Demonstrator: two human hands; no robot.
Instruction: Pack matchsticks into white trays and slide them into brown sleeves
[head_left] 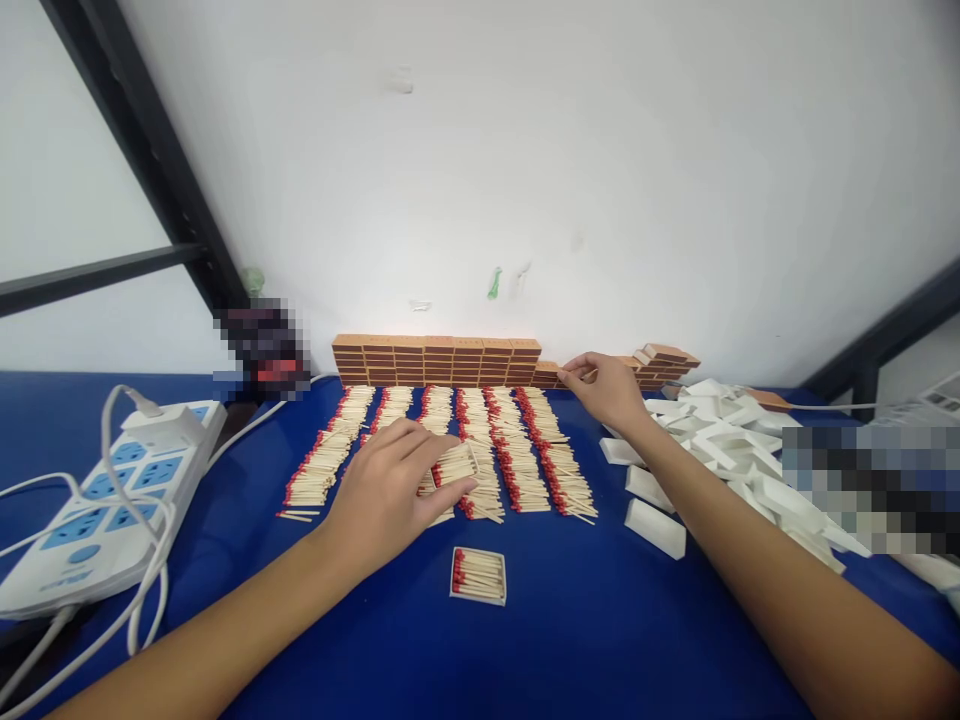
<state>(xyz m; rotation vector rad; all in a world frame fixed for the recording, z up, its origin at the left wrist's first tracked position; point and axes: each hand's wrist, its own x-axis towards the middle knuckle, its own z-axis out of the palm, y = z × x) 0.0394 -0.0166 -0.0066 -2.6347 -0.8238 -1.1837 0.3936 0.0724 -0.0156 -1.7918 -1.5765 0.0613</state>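
Rows of red-tipped matches lie on the blue table. My left hand rests on the matches near the rows' front, its fingers pinched on a small bundle of matches. My right hand reaches to the back and pinches a brown matchbox sleeve at the end of a stacked wall of brown sleeves. A white inner tray filled with matches sits in front of the rows.
A heap of empty white trays lies at the right, with more brown sleeves behind it. A white and blue power strip with cables sits at the left. Black frame bars cross the white wall.
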